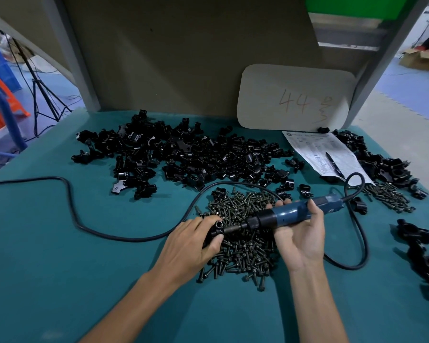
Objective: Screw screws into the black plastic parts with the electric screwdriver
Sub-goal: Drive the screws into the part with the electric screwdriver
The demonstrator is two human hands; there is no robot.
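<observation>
A black plastic part (214,232) is clasped in the left hand (193,241), seemingly braced against the bit of the electric screwdriver (290,214) gripped by the right hand (300,233), the screw pile (243,253) kept just beneath both.

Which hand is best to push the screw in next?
Probably the right hand: it grips the electric screwdriver, whose tip points into the black plastic part. The left hand is busy holding that part by the screws.

- screw pile (243,238): dark, loose, heaped.
- blue electric screwdriver (290,214): level over screw pile, bit pointing left.
- black plastic part (216,231): at screw pile's left edge, meeting bit.
- parts heap (183,154): behind screw pile.
</observation>
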